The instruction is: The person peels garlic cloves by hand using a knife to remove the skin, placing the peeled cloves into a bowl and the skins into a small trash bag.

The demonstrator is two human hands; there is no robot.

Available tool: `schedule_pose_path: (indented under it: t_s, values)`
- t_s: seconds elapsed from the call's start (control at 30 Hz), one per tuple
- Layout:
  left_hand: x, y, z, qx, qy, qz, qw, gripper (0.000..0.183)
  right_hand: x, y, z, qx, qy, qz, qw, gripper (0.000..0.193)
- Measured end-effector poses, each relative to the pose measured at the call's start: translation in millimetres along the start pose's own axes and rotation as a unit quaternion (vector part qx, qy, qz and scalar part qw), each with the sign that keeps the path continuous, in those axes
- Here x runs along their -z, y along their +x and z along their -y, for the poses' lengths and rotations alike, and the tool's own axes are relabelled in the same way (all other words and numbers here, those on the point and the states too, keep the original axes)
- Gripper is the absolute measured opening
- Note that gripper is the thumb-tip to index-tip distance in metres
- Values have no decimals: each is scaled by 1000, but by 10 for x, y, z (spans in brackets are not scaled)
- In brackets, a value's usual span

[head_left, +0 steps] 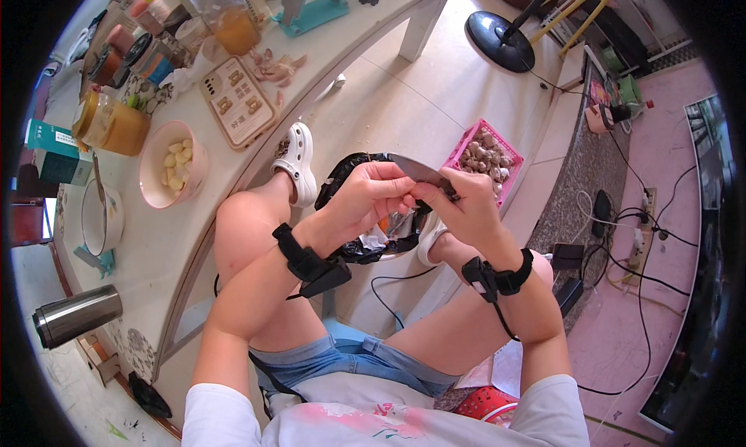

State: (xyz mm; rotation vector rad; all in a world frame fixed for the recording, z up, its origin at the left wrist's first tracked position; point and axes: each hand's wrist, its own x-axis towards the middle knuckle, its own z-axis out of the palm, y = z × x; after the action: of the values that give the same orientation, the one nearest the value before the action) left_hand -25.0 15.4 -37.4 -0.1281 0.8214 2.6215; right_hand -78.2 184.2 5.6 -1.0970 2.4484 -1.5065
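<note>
The head camera shows one knife (416,170) up in the air, over a bin with a black bag (332,181). Its long side slants, and the blade points up and to the left, away from the right hand (468,197). That hand is curled tight around the handle end. The left hand (378,189) has its thumb and fingers pinched close together beside the blade, near the right thumb. I cannot tell what it pinches, because the fingers hide it.

Just past the right hand is one pink basket (467,142) of garlic bulbs (486,152), too many to count. Two white shoes (305,167) are on the person's feet, one on each side of the bin.

On the table (179,241) at the left is one pink bowl (199,171) with a small heap of pale cloves (178,161). Near it lies one flat tan board (239,104) with little pictures and print. One green box (58,152) has light print, too tiny to read. One white bowl (116,214) and one shiny metal cup (78,315) are nearer the person.
</note>
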Motion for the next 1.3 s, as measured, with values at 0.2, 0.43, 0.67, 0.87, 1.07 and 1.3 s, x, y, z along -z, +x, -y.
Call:
schedule_pose_path:
  t_s: [0.2, 0.43, 0.67, 0.87, 1.07, 1.3]
  values:
    - [-8, 3, 2, -20, -12, -26, 999, 19, -38, 6, 42, -52, -14, 70, 996, 19]
    - [11, 35, 73, -17, -32, -70, 997, 19, -83, -18, 32, 8, -46, 94, 994, 23]
    - [-18, 20, -25, -46, -31, -57, 997, 14, -47, -25, 142, -15, -23, 57, 998, 20]
    - [-50, 18, 24, -68, 62, -73, 993, 15, -14, 44, 37, -47, -62, -55, 995, 22]
    - [-128, 12, 25, -126, 134, -100, 978, 15, -29, 37, 32, -45, -79, -77, 993, 22]
    - [-171, 10, 51, -192, 213, -139, 948, 13, -27, 60, 105, -67, -85, -72, 991, 22]
